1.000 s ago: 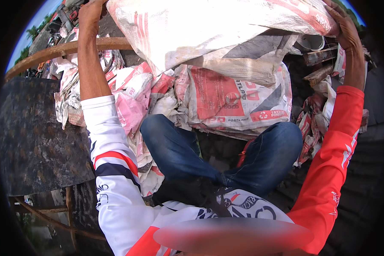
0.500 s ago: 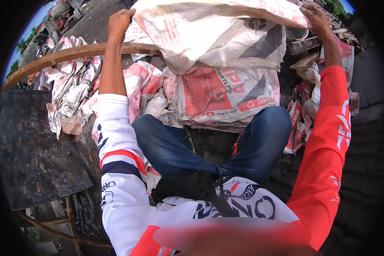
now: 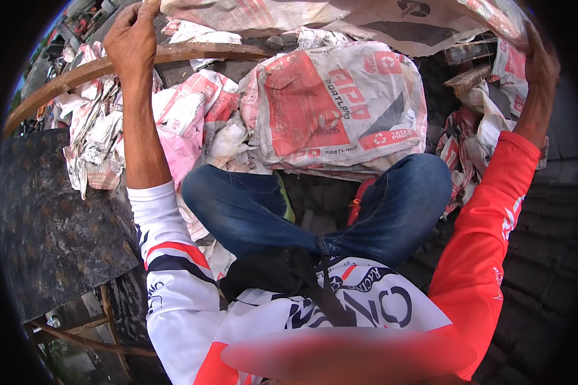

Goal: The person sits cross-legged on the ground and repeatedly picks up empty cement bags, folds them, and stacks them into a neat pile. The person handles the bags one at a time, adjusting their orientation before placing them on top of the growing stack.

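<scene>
Stretched between my raised hands is a white woven cement sack point(image 3: 340, 18) with red and dark grey print, partly cut off by the top of the picture. My left hand point(image 3: 132, 40) is closed on its left corner. Over at the right, my right hand point(image 3: 541, 61) grips the other end of the sack; some of its fingers are hidden. Below the held sack, a stack of flattened cement sacks point(image 3: 340, 102) lies in front of my crossed legs, its top sack white and red with its printed side up.
Crumpled sacks point(image 3: 99, 144) are heaped on the left, and more crumpled sacks point(image 3: 475, 138) lie to the right. A curved wooden pole point(image 3: 87, 74) crosses the upper left. A dark, stained sheet point(image 3: 58, 218) lies at the left. Wood pieces point(image 3: 472, 74) lie at the upper right.
Both hands have moved outward with the sack between them. The sack has risen toward the top edge, uncovering more of the stack below.
</scene>
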`<action>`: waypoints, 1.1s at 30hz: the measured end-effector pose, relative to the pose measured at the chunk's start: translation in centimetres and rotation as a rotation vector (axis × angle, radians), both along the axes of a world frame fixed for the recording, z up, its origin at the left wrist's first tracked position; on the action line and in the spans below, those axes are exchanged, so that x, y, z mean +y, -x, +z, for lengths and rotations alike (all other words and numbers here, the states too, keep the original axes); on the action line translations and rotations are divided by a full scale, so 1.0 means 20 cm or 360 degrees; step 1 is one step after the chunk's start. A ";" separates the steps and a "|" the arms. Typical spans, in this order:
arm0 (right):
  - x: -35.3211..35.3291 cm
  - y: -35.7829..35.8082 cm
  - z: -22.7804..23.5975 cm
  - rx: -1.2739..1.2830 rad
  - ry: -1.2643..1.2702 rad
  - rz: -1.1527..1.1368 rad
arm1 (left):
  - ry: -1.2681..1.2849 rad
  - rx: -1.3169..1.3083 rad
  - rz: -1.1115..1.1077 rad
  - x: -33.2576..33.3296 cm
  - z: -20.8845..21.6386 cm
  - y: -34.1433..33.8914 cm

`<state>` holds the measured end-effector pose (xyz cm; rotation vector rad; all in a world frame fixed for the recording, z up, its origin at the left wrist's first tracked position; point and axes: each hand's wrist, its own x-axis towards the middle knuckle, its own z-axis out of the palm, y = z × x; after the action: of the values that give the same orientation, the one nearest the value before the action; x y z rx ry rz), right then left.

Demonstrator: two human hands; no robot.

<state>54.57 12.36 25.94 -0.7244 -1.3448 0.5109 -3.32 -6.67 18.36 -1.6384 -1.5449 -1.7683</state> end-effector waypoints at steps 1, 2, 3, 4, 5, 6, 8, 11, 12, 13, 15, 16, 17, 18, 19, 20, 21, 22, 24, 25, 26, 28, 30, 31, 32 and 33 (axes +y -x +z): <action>-0.14 -0.09 -0.20 -0.0016 -0.0026 0.0264 | 0.0154 -0.0051 -0.0039 -0.12 -0.19 -0.07; -0.30 -0.18 -0.42 -0.0200 0.0110 0.0294 | 0.0366 -0.0048 -0.0062 -0.22 -0.37 -0.13; -0.43 -0.24 -0.65 -0.0309 0.0359 0.0188 | 0.0767 -0.0181 -0.0107 -0.31 -0.54 -0.19; -0.57 -0.29 -0.91 -0.0372 0.0610 0.0259 | 0.1247 -0.0212 -0.0133 -0.36 -0.68 -0.24; -0.68 -0.31 -1.17 -0.0350 0.0910 0.0338 | 0.1503 0.0109 -0.0175 -0.41 -0.80 -0.28; -0.76 -0.32 -1.40 -0.0480 0.1262 0.0236 | 0.1978 0.0402 -0.0084 -0.44 -0.89 -0.30; -0.87 -0.32 -1.76 -0.0562 0.1574 0.0240 | 0.2276 0.0534 -0.0303 -0.40 -0.95 -0.26; -0.93 -0.38 -1.86 -0.1132 0.1787 0.0178 | 0.2516 0.0639 -0.0254 -0.24 -0.95 -0.19; -0.92 -0.40 -1.83 -0.1478 0.1817 0.0144 | 0.2536 0.0660 -0.0196 -0.18 -0.96 -0.18; -0.90 -0.42 -1.77 -0.1693 0.1639 -0.0120 | 0.2420 0.0561 -0.0238 -0.12 -0.98 -0.17; -0.81 -0.41 -1.71 -0.1036 0.1487 -0.0195 | 0.2478 0.0131 -0.0142 0.02 -1.08 -0.21; -0.75 -0.39 -1.70 -0.0718 0.1343 -0.0158 | 0.2495 -0.0087 -0.0088 0.07 -1.15 -0.24; -0.67 -0.34 -1.72 -0.0680 0.1424 -0.0272 | 0.2591 -0.0561 -0.0102 0.11 -1.22 -0.27; -0.57 -0.28 -1.75 -0.0645 0.1362 -0.0273 | 0.2521 -0.0643 -0.0146 0.11 -1.30 -0.29; -0.48 -0.21 -1.79 -0.0911 0.1399 -0.0409 | 0.2384 -0.0744 -0.0197 0.12 -1.37 -0.33; -0.39 -0.14 -1.83 -0.1135 0.1333 -0.0514 | 0.2299 -0.0861 -0.0221 0.14 -1.42 -0.35; -0.31 -0.08 -1.84 -0.1301 0.1419 -0.0463 | 0.2178 -0.0667 -0.0112 0.15 -1.47 -0.36; -0.25 -0.02 -1.84 -0.1412 0.1556 -0.0458 | 0.2106 -0.0486 0.0030 0.14 -1.50 -0.37; -0.17 0.07 -1.77 -0.1465 0.1365 -0.0595 | 0.1914 -0.0368 0.0236 0.12 -1.53 -0.38; -0.13 0.11 -1.72 -0.1510 0.1359 -0.0682 | 0.1811 -0.0439 0.0297 0.09 -1.53 -0.38; -0.11 0.13 -1.66 -0.1433 0.1200 -0.0696 | 0.1641 -0.0488 0.0356 0.07 -1.54 -0.39; -0.10 0.18 -1.57 -0.1290 0.0918 -0.0737 | 0.1630 -0.0592 0.0297 0.00 -1.55 -0.39; -0.10 0.23 -1.54 -0.1433 0.1130 -0.0746 | 0.1658 -0.0620 0.0325 -0.04 -1.57 -0.39; -0.09 0.25 -1.54 -0.1487 0.1037 -0.0731 | 0.1684 -0.0553 0.0364 -0.05 -1.57 -0.39; -0.10 0.28 -1.55 -0.1609 0.1224 -0.0788 | 0.1727 -0.0502 0.0392 -0.05 -1.57 -0.39; -0.11 0.30 -1.57 -0.1730 0.1320 -0.0814 | 0.1825 -0.0464 0.0441 -0.04 -1.56 -0.39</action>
<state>48.52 10.17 -5.53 -2.1811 -1.8129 0.2180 4.55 -7.54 -12.87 -1.3824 -3.0786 -0.9790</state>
